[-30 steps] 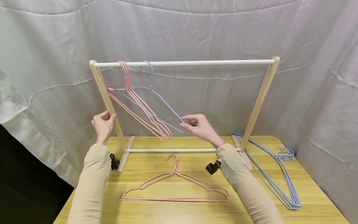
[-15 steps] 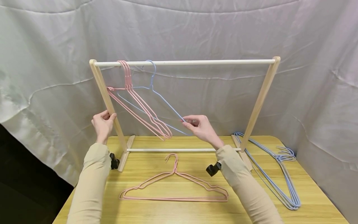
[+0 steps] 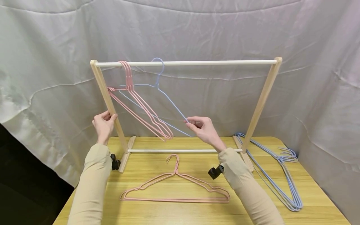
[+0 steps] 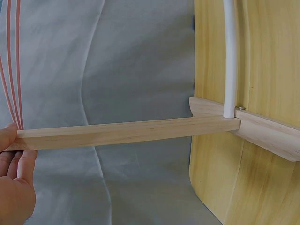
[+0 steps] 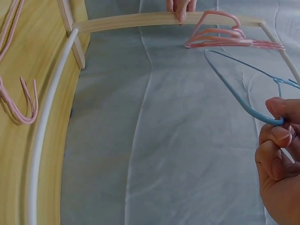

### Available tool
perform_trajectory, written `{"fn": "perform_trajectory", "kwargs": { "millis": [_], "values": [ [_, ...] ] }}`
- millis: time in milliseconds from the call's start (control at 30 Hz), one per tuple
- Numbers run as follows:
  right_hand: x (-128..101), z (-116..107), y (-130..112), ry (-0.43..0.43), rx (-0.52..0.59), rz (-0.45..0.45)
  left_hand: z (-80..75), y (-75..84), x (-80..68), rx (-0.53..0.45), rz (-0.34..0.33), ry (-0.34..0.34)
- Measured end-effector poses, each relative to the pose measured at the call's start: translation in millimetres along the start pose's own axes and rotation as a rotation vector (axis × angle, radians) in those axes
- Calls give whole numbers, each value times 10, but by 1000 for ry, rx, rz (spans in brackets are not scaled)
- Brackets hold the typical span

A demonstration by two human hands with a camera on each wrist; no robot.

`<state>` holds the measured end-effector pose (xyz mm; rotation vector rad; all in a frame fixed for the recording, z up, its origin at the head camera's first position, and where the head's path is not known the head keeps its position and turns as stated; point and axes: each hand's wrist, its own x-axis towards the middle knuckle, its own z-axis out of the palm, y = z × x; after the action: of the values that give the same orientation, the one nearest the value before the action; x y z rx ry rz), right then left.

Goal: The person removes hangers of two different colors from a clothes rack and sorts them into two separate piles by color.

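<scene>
At nine o'clock of the head view, my left hand (image 3: 103,126) gripped the left upright (image 4: 117,133), thumb on one side, fingers on the other, closed to the thickness of the wood. Just off centre, toward four o'clock, my right hand (image 3: 204,129) pinched the lower corner of the blue hanger (image 5: 238,100) between thumb and fingertips, closed down to the wire.

The blue hanger lay chiefly toward eleven o'clock, tilted, its hook arched over the top rail (image 3: 211,63). The crown stood above the rail; whether any wire bore on it I could not tell. Its far arm passed behind the hung pink hangers (image 3: 129,86) at ten o'clock; contact there was not established.

Risks noted, in my judgement:
1. Hook leaving the rail. Probable cause: my right hand lifting or twisting the corner too far.
2. Far arm snagging the hung pink hangers and dragging them along. Probable cause: a pull toward three o'clock while the wires overlapped.
3. Hanger swinging loose. Probable cause: slim, smooth wire slipping from a pinch at one corner only.
4. Rack shifting. Probable cause: my left hand easing off under a sideways pull.

Lying on the table (image 3: 168,215) were the loose pink hangers (image 3: 176,171) at six o'clock and the blue stack (image 3: 281,159) at four.
</scene>
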<state>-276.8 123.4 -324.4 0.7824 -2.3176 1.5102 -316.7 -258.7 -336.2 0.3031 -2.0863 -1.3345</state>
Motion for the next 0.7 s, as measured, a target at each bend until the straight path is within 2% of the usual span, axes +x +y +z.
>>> {"fn": "perform_trajectory", "kwargs": {
  "millis": [433, 700],
  "values": [
    [-142, -57, 126, 88, 87, -55, 2, -17, 7, -27, 8, -3],
    [-283, -124, 259, 143, 132, -119, 3, -12, -4, -17, 15, 7]
  ]
}}
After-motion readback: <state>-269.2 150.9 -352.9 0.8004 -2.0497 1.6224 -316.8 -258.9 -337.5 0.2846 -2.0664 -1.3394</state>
